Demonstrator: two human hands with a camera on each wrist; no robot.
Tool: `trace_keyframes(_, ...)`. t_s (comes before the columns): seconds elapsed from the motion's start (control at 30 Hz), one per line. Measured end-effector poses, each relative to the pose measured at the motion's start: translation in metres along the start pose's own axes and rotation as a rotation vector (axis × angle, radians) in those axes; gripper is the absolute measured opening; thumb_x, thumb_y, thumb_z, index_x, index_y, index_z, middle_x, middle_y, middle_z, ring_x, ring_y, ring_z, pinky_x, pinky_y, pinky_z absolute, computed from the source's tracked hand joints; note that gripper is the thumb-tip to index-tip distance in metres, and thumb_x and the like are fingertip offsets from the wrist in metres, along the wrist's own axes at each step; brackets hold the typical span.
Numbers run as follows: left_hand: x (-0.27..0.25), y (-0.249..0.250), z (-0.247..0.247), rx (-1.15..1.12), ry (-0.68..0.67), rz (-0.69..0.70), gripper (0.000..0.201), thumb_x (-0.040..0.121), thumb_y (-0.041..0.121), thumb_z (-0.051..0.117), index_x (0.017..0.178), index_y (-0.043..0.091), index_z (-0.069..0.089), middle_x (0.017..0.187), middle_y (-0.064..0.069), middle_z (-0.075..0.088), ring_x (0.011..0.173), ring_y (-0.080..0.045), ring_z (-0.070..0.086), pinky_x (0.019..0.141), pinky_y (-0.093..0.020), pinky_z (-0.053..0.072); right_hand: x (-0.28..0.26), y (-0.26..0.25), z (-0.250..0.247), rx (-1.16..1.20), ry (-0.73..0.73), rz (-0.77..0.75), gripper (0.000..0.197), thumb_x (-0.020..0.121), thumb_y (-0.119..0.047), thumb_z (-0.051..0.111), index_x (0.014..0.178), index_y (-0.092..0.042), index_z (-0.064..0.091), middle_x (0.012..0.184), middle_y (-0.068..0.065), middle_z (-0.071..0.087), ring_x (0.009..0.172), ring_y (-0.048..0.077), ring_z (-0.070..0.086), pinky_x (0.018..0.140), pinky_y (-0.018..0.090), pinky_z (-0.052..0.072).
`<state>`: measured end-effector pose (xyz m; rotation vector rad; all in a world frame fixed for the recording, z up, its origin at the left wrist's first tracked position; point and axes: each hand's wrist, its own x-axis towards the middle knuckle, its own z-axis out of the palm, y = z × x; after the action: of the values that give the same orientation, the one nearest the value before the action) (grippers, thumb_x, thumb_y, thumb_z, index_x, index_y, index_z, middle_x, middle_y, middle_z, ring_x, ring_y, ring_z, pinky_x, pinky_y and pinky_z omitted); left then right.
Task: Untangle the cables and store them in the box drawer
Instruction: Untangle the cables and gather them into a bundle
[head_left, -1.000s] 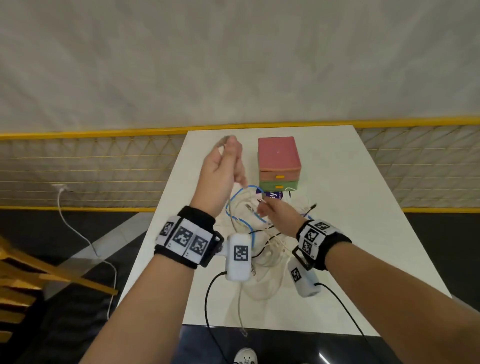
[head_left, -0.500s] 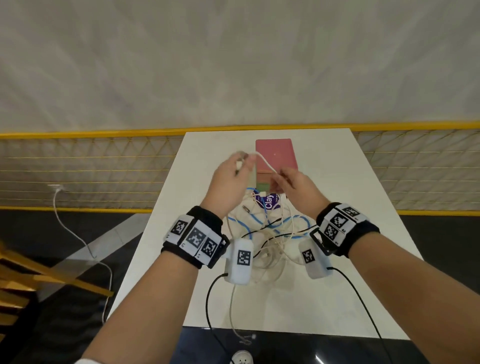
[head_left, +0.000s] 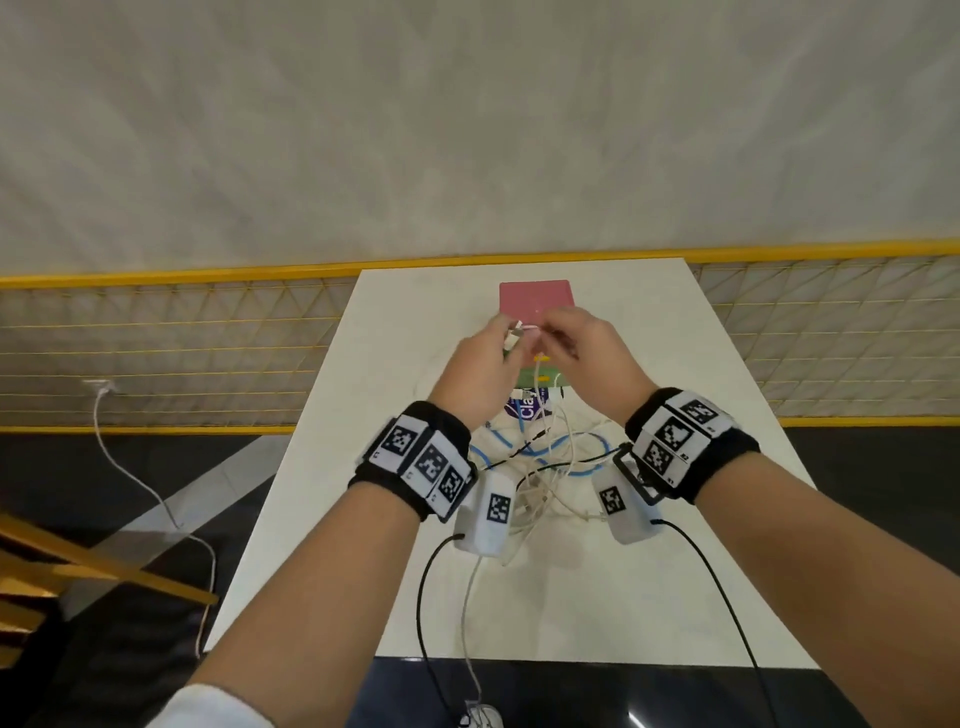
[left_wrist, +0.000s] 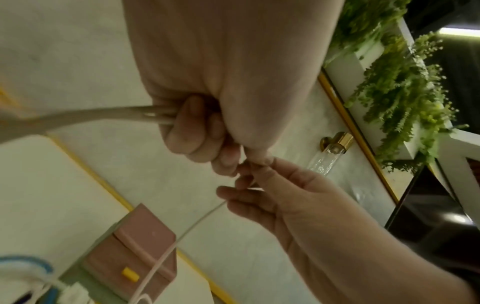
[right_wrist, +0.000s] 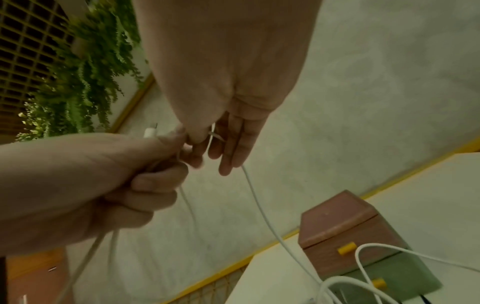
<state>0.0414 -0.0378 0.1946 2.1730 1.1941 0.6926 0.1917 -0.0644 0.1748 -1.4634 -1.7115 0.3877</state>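
At centre of the head view, above the worktop (head_left: 613, 587), both hands meet in front of the box drawer (head_left: 535, 301). Left hand (head_left: 480, 371): fingers curled round folded loops of white cable (right_wrist: 262, 207), connector tip poking out above the fist. Right hand (head_left: 592, 358): thumb and forefinger pinch the same cable just beside the left grip, other fingers loosely extended. Cable trails down to the tangle of cables (head_left: 545, 462), white, blue and black, lying lower centre of frame between the wrists, near the box's front.
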Motion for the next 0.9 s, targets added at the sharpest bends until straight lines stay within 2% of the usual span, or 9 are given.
trace_keyframes(0.1, 0.002, 0.003, -0.005, -0.086, 0.201, 0.072, 0.023, 0.102, 0.030, 0.046, 0.104, 0.009, 0.055, 0.068, 0.002, 0.054, 0.052, -0.010, 0.044, 0.058, -0.030, 0.036, -0.010, 0.010, 0.005, 0.106, -0.040, 0.127, 0.019, 0.097, -0.018, 0.050, 0.094, -0.002, 0.060, 0.085, 0.002, 0.066, 0.074, 0.001, 0.065, 0.074, 0.021, 0.053)
trace_keyframes(0.2, 0.005, 0.009, -0.022, -0.293, 0.486, 0.080, 0.022, 0.103, 0.028, 0.045, 0.104, 0.010, 0.057, 0.069, 0.011, 0.050, 0.053, 0.000, 0.044, 0.056, -0.022, 0.038, -0.029, 0.038, 0.016, 0.010, -0.169, 0.262, 0.023, 0.098, -0.019, 0.046, 0.094, -0.002, 0.061, 0.089, 0.007, 0.068, 0.085, 0.024, 0.067, 0.084, 0.047, 0.054)
trace_keyframes(0.27, 0.010, 0.004, -0.031, -0.356, 0.580, 0.066, 0.015, 0.103, 0.024, 0.045, 0.104, 0.014, 0.055, 0.070, 0.010, 0.049, 0.051, -0.003, 0.044, 0.057, -0.026, 0.039, -0.038, 0.048, 0.020, 0.018, -0.175, 0.306, 0.023, 0.098, -0.019, 0.045, 0.093, -0.002, 0.061, 0.092, 0.008, 0.068, 0.090, 0.026, 0.067, 0.084, 0.051, 0.053)
trace_keyframes(0.33, 0.008, -0.003, -0.032, -0.337, 0.572, 0.108, 0.025, 0.101, 0.017, 0.045, 0.124, 0.023, 0.052, 0.081, 0.016, 0.052, 0.055, -0.012, 0.049, 0.061, -0.031, 0.044, -0.037, 0.043, 0.018, 0.038, -0.122, 0.272, 0.023, 0.098, -0.020, 0.048, 0.095, -0.004, 0.062, 0.091, 0.009, 0.069, 0.088, 0.025, 0.067, 0.083, 0.050, 0.053)
trace_keyframes(0.4, 0.001, -0.006, -0.024, -0.251, 0.403, 0.187, 0.047, 0.099, 0.012, 0.046, 0.140, 0.033, 0.043, 0.085, 0.026, 0.054, 0.056, -0.013, 0.053, 0.066, -0.029, 0.050, -0.029, 0.027, 0.012, 0.050, -0.067, 0.203, 0.021, 0.097, -0.021, 0.050, 0.099, -0.006, 0.065, 0.087, 0.004, 0.068, 0.084, 0.022, 0.066, 0.081, 0.044, 0.054)
trace_keyframes(0.53, -0.008, 0.000, -0.004, 0.032, 0.036, 0.136, 0.028, 0.100, 0.032, 0.050, 0.127, 0.024, 0.053, 0.074, 0.002, 0.066, 0.065, -0.020, 0.065, 0.075, -0.040, 0.055, -0.016, -0.003, -0.001, 0.018, 0.009, -0.027, 0.014, 0.095, -0.013, 0.053, 0.090, -0.008, 0.065, 0.075, -0.012, 0.056, 0.074, -0.007, 0.054, 0.067, 0.011, 0.041)
trace_keyframes(0.67, -0.004, -0.001, -0.011, -0.017, 0.190, 0.139, 0.008, 0.100, 0.020, 0.051, 0.098, 0.013, 0.055, 0.066, 0.010, 0.059, 0.052, -0.003, 0.053, 0.062, -0.027, 0.051, -0.018, -0.002, -0.001, 0.093, 0.005, 0.029, 0.012, 0.095, -0.015, 0.053, 0.096, -0.009, 0.062, 0.084, -0.004, 0.061, 0.079, -0.003, 0.063, 0.072, 0.013, 0.048)
trace_keyframes(0.8, -0.003, 0.003, -0.033, -0.282, 0.519, 0.105, 0.009, 0.101, 0.013, 0.047, 0.099, 0.009, 0.055, 0.068, 0.012, 0.055, 0.053, -0.001, 0.047, 0.057, -0.015, 0.038, -0.034, 0.017, 0.002, 0.118, -0.069, 0.171, 0.013, 0.097, -0.013, 0.048, 0.097, -0.011, 0.062, 0.092, 0.008, 0.067, 0.084, 0.019, 0.070, 0.072, 0.029, 0.052)
trace_keyframes(0.9, -0.012, 0.011, -0.038, -0.322, 0.491, 0.125, 0.016, 0.102, 0.027, 0.047, 0.117, 0.025, 0.053, 0.072, -0.001, 0.061, 0.068, -0.001, 0.058, 0.067, -0.014, 0.042, -0.037, 0.010, -0.002, 0.132, -0.009, 0.145, 0.017, 0.096, -0.015, 0.050, 0.094, -0.006, 0.064, 0.089, 0.006, 0.070, 0.086, 0.018, 0.070, 0.077, 0.038, 0.056)
